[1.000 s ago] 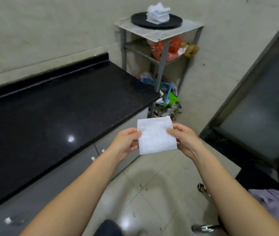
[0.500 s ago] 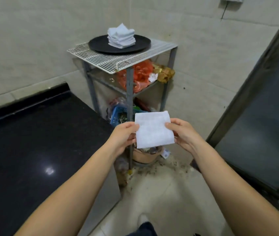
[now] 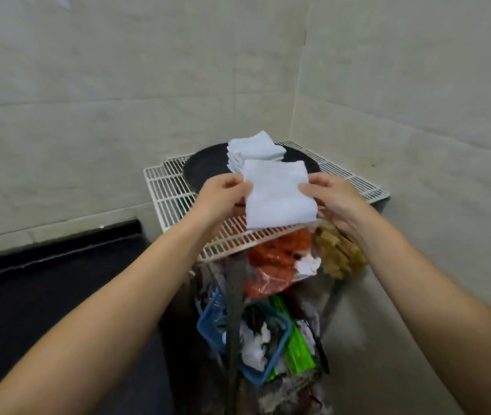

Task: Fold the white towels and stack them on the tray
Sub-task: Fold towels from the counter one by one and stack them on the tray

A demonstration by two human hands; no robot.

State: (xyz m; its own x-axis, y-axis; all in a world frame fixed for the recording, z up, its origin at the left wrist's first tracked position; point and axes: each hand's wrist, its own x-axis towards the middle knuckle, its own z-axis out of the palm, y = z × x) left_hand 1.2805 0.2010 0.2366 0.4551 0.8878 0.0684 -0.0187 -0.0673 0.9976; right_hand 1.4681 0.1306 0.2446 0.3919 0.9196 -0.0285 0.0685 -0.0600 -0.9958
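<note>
White folded towel (image 3: 278, 194) pinched by left hand (image 3: 221, 194) and right hand (image 3: 332, 199); dropped off-centre, it could topple the towel stack (image 3: 254, 151) on the tray (image 3: 205, 169).

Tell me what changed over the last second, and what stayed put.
The person carried the folded towel from beside the black counter up to the wire rack, just short of the tray. Unchanged: the left hand and right hand pinch its side edges; the stack of towels sits on the tray.

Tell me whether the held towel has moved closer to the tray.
Yes. The folded towel has closed in on the black tray, now overlapping its near edge below the stack.
</note>
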